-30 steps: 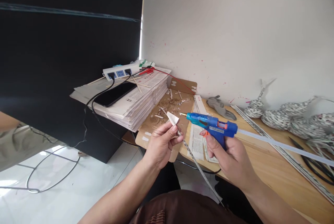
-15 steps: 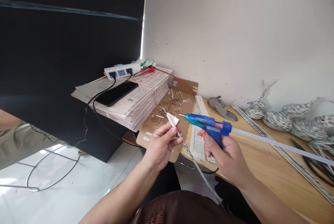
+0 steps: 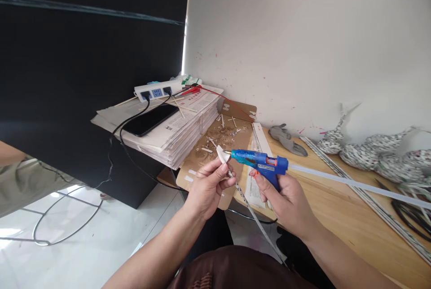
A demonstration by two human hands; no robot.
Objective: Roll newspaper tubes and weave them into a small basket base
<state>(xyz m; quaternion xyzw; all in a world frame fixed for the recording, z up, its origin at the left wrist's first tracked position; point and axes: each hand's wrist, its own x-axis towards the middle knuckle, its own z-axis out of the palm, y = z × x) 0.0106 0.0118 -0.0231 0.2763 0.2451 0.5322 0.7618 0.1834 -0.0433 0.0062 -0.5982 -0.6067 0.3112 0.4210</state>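
My left hand (image 3: 208, 186) pinches the end of a long rolled paper strip (image 3: 252, 212), whose white tip (image 3: 222, 154) is folded into a small flap. My right hand (image 3: 286, 199) grips a blue hot glue gun (image 3: 259, 161) with a finger at its orange trigger. The gun's metal nozzle touches the white flap. A long clear glue stick (image 3: 353, 183) runs out of the back of the gun to the right. Both hands hover over the left end of a wooden table (image 3: 353, 221).
A stack of newspapers (image 3: 168, 131) carries a black phone (image 3: 150, 120) and a white power strip (image 3: 156, 91) with cables. A cardboard sheet (image 3: 215, 149) holds paper scraps. Woven paper figures (image 3: 370, 149) and a grey glove (image 3: 286, 138) lie by the wall. A wire hoop (image 3: 60, 226) rests on the floor.
My right hand has moved the glue gun left, bringing its nozzle from a short gap onto the folded paper tip. My left hand has stayed nearly still.
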